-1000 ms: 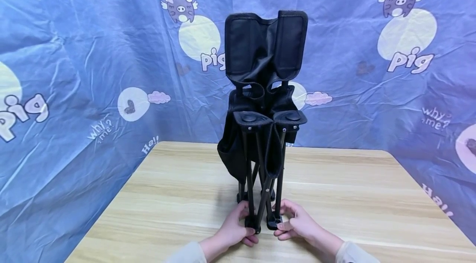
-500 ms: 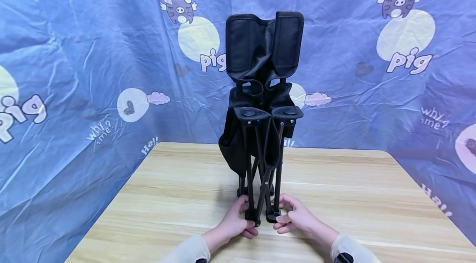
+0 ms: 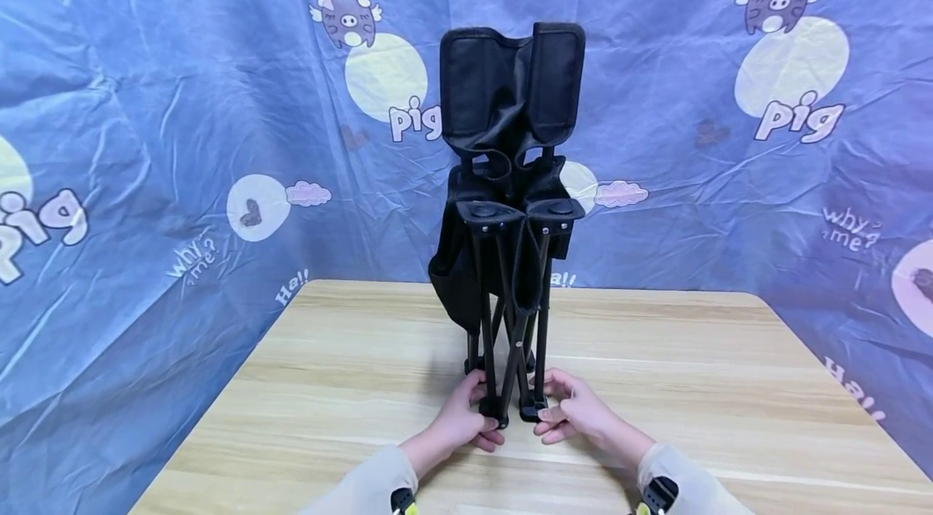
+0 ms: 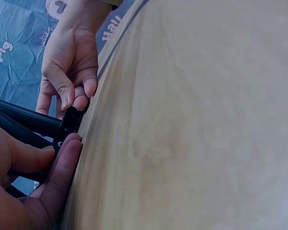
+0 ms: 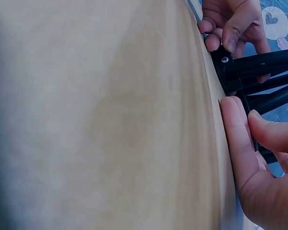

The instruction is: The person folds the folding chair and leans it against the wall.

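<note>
A black folding camp chair (image 3: 481, 90) stands upright and folded in the middle of the table, its two fabric back flaps on top and its crossed metal legs below. In the head view my left hand (image 3: 457, 415) holds the near left foot (image 3: 492, 410), thumb in front and fingers around it. My right hand (image 3: 583, 416) pinches the near right foot (image 3: 534, 408) likewise. The left wrist view shows my left hand (image 4: 29, 177) with its fingers low under the foot, close to the tabletop. From the right wrist, the right hand's (image 5: 261, 177) thumb presses on the foot's edge.
The wood-grain table (image 3: 328, 385) reaches out on both sides of the chair and behind it. A blue cloth (image 3: 182, 134) printed with pigs hangs close around the back and sides. Dark wrist straps (image 3: 659, 492) show at the sleeve cuffs.
The chair has slid away from me across the table, drifting slightly left. Both hands have moved with it, keeping their hold on the near feet, and more of the sleeves now shows.
</note>
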{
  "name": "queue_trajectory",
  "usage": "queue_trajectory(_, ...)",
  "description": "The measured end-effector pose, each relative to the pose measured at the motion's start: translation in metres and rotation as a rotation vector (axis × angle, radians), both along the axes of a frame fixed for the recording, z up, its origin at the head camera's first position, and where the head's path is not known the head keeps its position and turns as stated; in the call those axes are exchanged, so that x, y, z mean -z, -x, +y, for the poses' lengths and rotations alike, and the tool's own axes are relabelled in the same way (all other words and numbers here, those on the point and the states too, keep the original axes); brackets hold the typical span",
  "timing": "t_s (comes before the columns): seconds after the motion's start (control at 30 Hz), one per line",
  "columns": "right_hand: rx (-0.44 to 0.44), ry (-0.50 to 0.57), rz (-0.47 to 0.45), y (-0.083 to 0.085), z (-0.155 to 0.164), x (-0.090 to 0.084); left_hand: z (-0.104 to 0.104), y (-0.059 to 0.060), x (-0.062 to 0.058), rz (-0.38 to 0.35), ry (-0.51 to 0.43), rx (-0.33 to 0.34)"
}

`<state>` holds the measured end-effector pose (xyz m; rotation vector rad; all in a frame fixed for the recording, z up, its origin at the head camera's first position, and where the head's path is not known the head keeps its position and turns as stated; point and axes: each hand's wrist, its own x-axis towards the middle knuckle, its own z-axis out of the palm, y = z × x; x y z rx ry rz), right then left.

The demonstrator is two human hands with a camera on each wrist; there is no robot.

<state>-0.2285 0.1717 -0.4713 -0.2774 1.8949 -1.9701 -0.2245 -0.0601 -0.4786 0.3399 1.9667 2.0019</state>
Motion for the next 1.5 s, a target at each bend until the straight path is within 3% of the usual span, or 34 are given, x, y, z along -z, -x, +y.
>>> queue_trajectory(1.5, 0.120, 0.006, -0.038, 0.038, -0.008, -0.002, 0.006, 0.044, 0.001, 0.006, 0.040, -0.065)
